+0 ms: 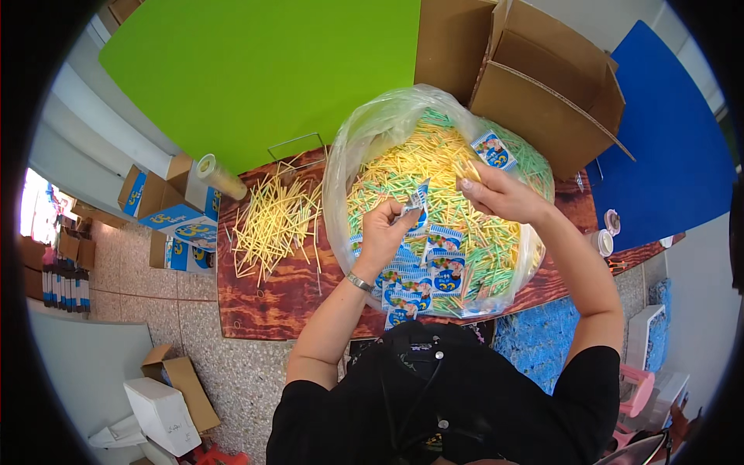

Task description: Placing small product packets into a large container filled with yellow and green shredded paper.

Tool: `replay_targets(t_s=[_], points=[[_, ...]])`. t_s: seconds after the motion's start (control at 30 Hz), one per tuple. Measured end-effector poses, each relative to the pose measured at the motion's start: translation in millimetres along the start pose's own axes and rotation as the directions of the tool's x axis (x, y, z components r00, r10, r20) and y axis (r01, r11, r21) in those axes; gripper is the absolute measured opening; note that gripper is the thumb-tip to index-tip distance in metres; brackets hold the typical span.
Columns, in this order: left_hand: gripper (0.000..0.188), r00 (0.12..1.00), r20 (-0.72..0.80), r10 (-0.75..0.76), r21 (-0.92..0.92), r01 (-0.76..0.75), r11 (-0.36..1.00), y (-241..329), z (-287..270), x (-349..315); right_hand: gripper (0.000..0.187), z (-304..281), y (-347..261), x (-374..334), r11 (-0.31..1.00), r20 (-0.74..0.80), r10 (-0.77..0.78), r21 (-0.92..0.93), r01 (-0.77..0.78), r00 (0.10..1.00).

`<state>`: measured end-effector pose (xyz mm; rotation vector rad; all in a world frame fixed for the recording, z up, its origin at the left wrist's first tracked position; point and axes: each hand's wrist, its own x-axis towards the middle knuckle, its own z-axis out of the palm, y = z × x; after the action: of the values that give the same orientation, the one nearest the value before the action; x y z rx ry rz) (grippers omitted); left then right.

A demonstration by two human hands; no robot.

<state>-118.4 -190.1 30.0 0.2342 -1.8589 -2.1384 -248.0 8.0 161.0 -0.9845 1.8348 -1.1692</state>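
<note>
A large clear plastic bag, its mouth spread wide, lies in front of me full of short yellow and green sticks. Over the bag's left part, my left hand pinches a small blue-and-white packet. To the right of it my right hand has its fingers closed round a small bunch of yellow sticks. Several similar packets are heaped on the sticks at the bag's near side. One more packet rests just beyond my right hand.
Long yellow sticks lie loose on the red-brown patterned table at left. Near them are a clear cylindrical container and blue-and-brown cartons. An open cardboard box stands behind the bag; a small jar is at right.
</note>
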Motion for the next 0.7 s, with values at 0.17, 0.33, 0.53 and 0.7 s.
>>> replay_targets(t_s=[0.17, 0.33, 0.53, 0.7], points=[[0.017, 0.975, 0.208, -0.083, -0.289, 0.142, 0.947, 3, 1, -10, 0.025, 17, 5, 24, 0.869, -0.123, -0.305, -0.441, 0.224, 0.944], [0.019, 0.975, 0.207, -0.083, -0.372, 0.157, 0.915, 22, 8, -17, 0.034, 33, -6, 33, 0.784, -0.079, -0.191, -0.611, 0.104, 0.978], [0.019, 0.978, 0.178, -0.105, 0.272, 0.053, 0.961, 13, -13, -11, 0.024, 29, -2, 31, 0.768, 0.013, -0.271, -0.6, 0.224, 0.962], [0.024, 0.991, 0.079, 0.107, 0.278, -0.125, 0.952, 16, -7, -14, 0.023, 28, -15, 20, 0.748, 0.19, -0.134, -0.624, 0.225, 0.973]])
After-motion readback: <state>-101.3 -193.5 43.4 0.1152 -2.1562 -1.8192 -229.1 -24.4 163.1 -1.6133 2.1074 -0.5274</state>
